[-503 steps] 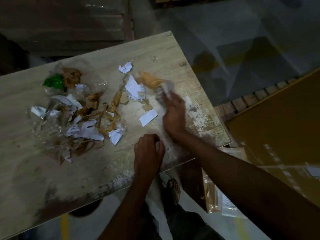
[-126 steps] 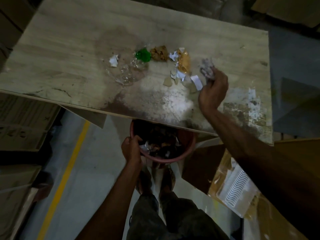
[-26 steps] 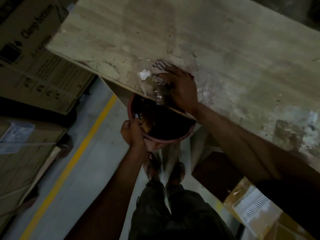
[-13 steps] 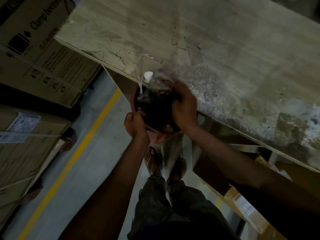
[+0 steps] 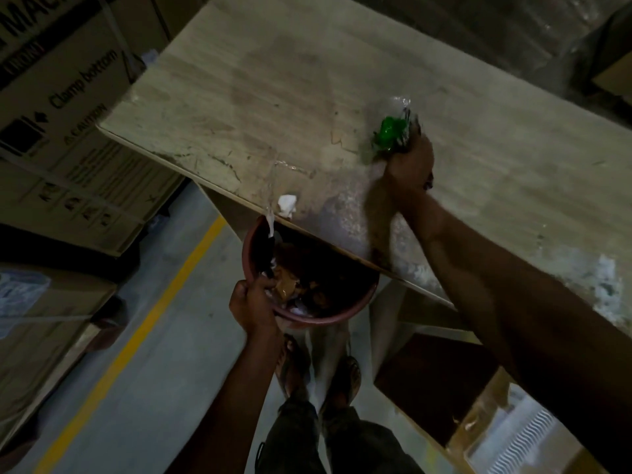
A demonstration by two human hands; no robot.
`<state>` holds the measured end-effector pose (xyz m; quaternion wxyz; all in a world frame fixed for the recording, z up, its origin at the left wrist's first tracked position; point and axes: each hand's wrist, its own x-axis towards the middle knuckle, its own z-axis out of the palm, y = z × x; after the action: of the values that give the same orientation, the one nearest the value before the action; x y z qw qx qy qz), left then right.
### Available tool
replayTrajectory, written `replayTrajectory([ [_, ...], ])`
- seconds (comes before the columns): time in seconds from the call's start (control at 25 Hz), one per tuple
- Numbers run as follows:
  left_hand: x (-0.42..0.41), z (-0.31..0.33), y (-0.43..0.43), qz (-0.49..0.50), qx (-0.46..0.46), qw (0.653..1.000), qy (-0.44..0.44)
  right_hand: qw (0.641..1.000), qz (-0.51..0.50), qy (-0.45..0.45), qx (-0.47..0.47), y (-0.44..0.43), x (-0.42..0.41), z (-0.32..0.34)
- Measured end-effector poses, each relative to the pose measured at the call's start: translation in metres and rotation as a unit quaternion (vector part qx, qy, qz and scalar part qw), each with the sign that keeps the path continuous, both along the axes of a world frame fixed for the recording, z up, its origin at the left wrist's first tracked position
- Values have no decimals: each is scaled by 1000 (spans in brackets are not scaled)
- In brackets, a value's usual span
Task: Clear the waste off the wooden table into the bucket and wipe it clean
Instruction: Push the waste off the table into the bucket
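- Desk (image 5: 273,97): pale wood grain top, dull brown stains in the middle, grey speckled smear by the near edge, white flaky patch (image 5: 608,285) toward the near right end.
- Bucket (image 5: 251,248): round, reddish-brown, tucked partly under the desk's near edge, mouth open upward.
- Bucket is loaded with brown and white scraps (image 5: 290,285), dark inside, details hard to make out.
- Left hand (image 5: 251,304): fingers curled over the bucket's near rim, gripping it.
- Right hand (image 5: 408,162): on the desk top, well back from the near edge, fingers curled down, blurred.
- Green wrapper (image 5: 390,133): shiny, crumpled, right at the right hand's fingertips, touching the desk.
- Clear plastic (image 5: 398,104): crinkled, just behind the green wrapper.
- Cannot tell if the right hand grips this wad or only presses against it.
- White paper scrap (image 5: 286,203): small, crumpled, sits at the near edge just above the bucket.
- Clear strip (image 5: 270,220): hangs off that edge down into the bucket.
- Cardboard boxes (image 5: 68,114) off the desk's left end, printed text on them.
- Floor: grey with a yellow line (image 5: 136,323); sandalled feet (image 5: 342,378) below the bucket.
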<state>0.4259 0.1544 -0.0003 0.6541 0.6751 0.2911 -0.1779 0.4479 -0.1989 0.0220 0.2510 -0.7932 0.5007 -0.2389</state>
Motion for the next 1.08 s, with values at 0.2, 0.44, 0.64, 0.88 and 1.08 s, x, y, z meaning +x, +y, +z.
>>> replayTrajectory([
  [0.2,17,3,21,56,6,998,-16,983,175,49,17,32,19,75],
  [0.44,35,10,30,71,-2,996,-54,929,363,68,-18,58,57,64],
  [0.64,44,18,33,52,4,996,-66,884,464,-26,-52,129,43,48],
  [0.88,41,20,38,59,4,997,-53,829,555,-51,-54,235,-15,23],
  [1.08,29,23,39,64,-3,997,-48,904,416,-99,3,236,-33,43],
])
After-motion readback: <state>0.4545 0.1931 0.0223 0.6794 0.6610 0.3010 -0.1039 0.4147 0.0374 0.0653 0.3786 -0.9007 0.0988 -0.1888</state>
